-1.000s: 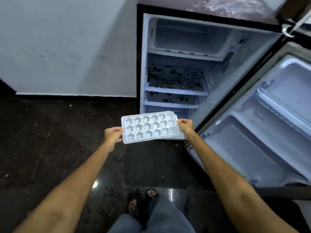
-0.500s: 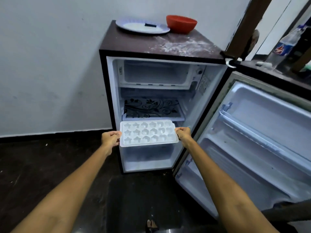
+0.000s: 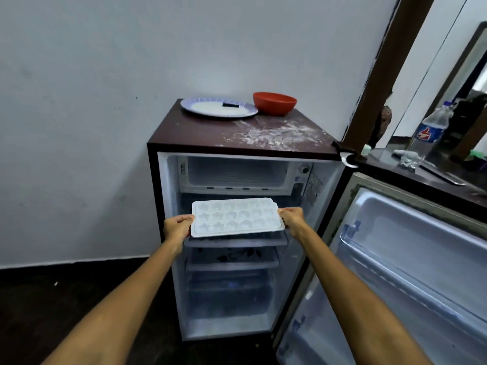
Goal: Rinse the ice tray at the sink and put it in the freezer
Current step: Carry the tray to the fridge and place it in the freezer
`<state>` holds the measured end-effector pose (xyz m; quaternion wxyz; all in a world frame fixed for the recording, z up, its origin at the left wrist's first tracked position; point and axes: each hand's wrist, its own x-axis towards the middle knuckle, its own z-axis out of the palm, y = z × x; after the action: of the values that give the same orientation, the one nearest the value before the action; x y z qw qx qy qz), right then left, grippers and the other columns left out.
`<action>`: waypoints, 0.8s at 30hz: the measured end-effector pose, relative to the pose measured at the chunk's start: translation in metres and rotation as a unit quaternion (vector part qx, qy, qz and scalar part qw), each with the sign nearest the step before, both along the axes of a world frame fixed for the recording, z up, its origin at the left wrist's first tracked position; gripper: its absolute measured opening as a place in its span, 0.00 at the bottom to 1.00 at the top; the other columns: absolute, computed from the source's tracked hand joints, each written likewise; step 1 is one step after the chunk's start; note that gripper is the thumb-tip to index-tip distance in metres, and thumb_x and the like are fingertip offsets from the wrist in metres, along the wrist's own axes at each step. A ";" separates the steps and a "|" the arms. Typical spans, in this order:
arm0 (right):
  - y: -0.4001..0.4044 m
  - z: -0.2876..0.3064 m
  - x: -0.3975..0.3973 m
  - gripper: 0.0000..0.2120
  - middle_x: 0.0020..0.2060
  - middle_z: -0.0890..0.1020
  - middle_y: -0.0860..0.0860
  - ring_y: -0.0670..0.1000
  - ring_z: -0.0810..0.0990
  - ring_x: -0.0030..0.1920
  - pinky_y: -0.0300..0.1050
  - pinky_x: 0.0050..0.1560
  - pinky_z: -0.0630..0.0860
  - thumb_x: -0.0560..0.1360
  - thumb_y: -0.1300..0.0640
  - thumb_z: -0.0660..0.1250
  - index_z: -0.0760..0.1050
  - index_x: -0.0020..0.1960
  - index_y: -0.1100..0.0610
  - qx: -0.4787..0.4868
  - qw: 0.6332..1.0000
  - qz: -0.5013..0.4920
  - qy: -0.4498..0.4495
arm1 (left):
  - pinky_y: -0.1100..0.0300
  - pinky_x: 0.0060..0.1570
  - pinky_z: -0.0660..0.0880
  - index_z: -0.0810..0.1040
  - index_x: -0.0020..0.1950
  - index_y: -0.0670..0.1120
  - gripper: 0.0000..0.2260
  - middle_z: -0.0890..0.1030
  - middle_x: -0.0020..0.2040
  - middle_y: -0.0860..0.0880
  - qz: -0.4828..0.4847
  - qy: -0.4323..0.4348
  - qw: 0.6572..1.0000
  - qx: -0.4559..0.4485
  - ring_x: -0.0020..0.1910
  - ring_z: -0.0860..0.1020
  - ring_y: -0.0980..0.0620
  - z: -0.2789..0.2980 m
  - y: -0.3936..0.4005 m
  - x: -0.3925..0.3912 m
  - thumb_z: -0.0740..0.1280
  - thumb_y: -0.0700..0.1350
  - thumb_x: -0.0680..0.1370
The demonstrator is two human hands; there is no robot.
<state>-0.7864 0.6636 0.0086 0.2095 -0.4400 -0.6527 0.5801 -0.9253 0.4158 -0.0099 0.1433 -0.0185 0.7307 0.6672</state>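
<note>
The left hand (image 3: 177, 228) is closed on the left short edge of the tray (image 3: 237, 217), and the right hand (image 3: 292, 219) is closed on the right short edge, thumbs on top. Between the hands the tray is held about level, its star-shaped cells facing up. Whether water lies in the cells cannot be told.

Beyond the hands the fridge (image 3: 242, 143) stands open. The tray is held in front of the cabinet, below the freezer box (image 3: 237, 172) at the top and just above the upper shelf (image 3: 234, 242). Whether the tray touches that shelf cannot be told. Under the hands a second shelf (image 3: 232, 263) with a dark leaf pattern is seen, and lower still a clear drawer (image 3: 229, 293).

To the right of the right hand the door (image 3: 411, 264) is swung wide, its racks turned toward the camera.

Above the hands, on the dusty fridge top, a plate (image 3: 218, 108) and a red bowl (image 3: 274, 103) are set side by side near the wall (image 3: 79, 101). Farther right, past a brown post, a bottle (image 3: 431, 133) stands on a dark tabletop (image 3: 427, 177). Below the left arm the dark floor (image 3: 52, 299) is seen.
</note>
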 end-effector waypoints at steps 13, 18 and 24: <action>0.056 0.029 -0.072 0.09 0.47 0.76 0.58 0.59 0.77 0.44 0.44 0.42 0.78 0.75 0.73 0.59 0.73 0.52 0.68 -0.020 0.998 -0.005 0.058 | 0.58 0.46 0.74 0.83 0.53 0.35 0.09 0.83 0.51 0.39 0.007 0.099 0.994 -0.044 0.52 0.81 0.40 0.029 0.059 -0.071 0.67 0.39 0.77; 0.073 0.034 -0.096 0.04 0.40 0.77 0.59 0.59 0.77 0.39 0.50 0.38 0.75 0.75 0.68 0.63 0.75 0.48 0.69 -0.025 1.000 0.008 0.008 | 0.59 0.41 0.69 0.82 0.48 0.34 0.08 0.82 0.46 0.37 -0.020 0.112 0.990 -0.088 0.45 0.79 0.42 0.039 0.084 -0.096 0.64 0.36 0.79; 0.087 0.029 -0.113 0.08 0.44 0.79 0.59 0.60 0.77 0.42 0.49 0.41 0.77 0.78 0.62 0.63 0.76 0.53 0.66 0.017 0.996 0.080 -0.019 | 0.65 0.41 0.70 0.80 0.51 0.40 0.12 0.77 0.44 0.43 -0.028 0.123 0.960 -0.249 0.44 0.76 0.49 0.047 0.099 -0.114 0.61 0.46 0.81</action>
<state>-0.8992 0.7507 0.0377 0.1571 -0.3939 -0.6992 0.5756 -1.0389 0.5145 0.0374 0.0620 0.0487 0.8857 0.4574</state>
